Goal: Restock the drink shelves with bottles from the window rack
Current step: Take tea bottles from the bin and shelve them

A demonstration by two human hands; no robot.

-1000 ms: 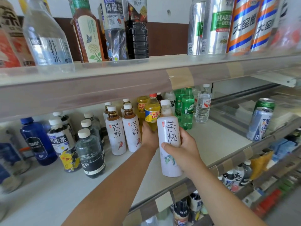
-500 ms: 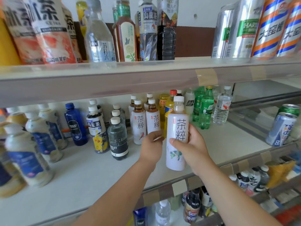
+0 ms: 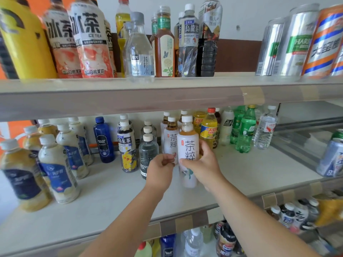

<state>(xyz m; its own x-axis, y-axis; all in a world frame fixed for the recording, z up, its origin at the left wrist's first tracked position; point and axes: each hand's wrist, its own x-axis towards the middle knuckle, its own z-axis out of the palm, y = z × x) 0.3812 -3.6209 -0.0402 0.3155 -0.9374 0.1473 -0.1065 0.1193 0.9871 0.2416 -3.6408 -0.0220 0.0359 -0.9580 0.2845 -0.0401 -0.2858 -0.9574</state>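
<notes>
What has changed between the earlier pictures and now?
The right hand has carried the white tea bottle from the front edge of the shelf inward, toward the matching bottles. It still grips it; the left hand stays alongside. Other drinks unmoved.

Of the white tea bottle (image 3: 187, 151) we counted four by their caps. We made it three dark bottles (image 3: 148, 154), two green soda bottles (image 3: 246, 130), two yellow-labelled bottles (image 3: 208, 131), two cartoon-labelled bottles (image 3: 128, 149), one blue bottle (image 3: 104, 141), one clear water bottle (image 3: 265, 128) and at least five milky bottles (image 3: 57, 173). We also found two silver cans (image 3: 297, 45), two striped cans (image 3: 324, 43) and two other cans (image 3: 332, 158). We saw three shelves (image 3: 250, 169).
</notes>
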